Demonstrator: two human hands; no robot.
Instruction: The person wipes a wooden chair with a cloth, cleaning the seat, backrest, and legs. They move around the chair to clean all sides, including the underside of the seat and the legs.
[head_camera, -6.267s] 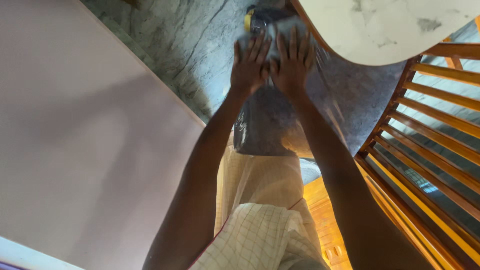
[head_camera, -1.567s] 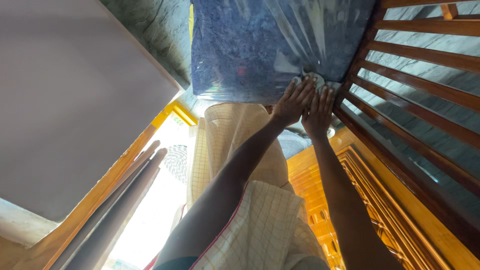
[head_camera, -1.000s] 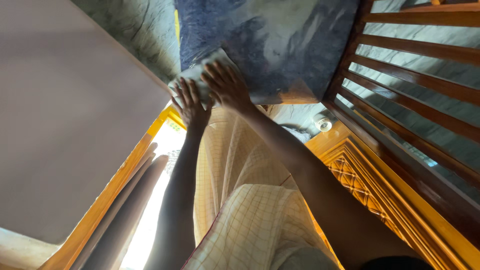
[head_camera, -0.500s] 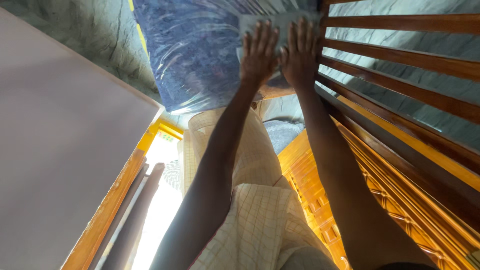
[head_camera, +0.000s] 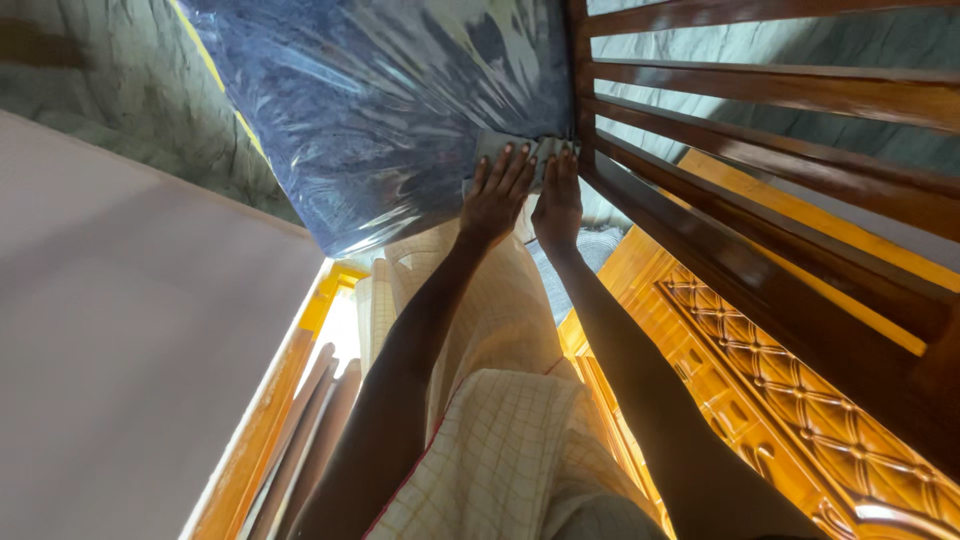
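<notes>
Against the near right corner of the plastic-wrapped blue cushion (head_camera: 390, 110), both hands lie flat on a pale grey cloth (head_camera: 508, 148). The left hand (head_camera: 497, 197) presses palm-down with its fingers (head_camera: 505, 170) stretched out and slightly spread, tips on the cloth. The right hand (head_camera: 559, 203) sits just beside it, fingers straight and held close together, also flat on the cloth rather than gripping it. Most of the cloth is hidden under the two hands; only a strip shows beyond the fingertips, so its full shape cannot be made out.

The cushion's far edge runs off the top of the view, and glare on the clear wrapping blurs the pattern beneath. To the right, the dark wooden slats (head_camera: 760, 90) of a chair or bench back stand just beside the right hand, cut off at the top and right edges. Below them a carved orange-brown wooden panel (head_camera: 800, 400) is partly covered by the right forearm. A cream checked garment (head_camera: 500, 450) fills the lower middle. On the left a plain pinkish wall (head_camera: 120, 350) takes up the side, and a bright, washed-out doorway gap (head_camera: 340, 330) shows nothing beyond it.
</notes>
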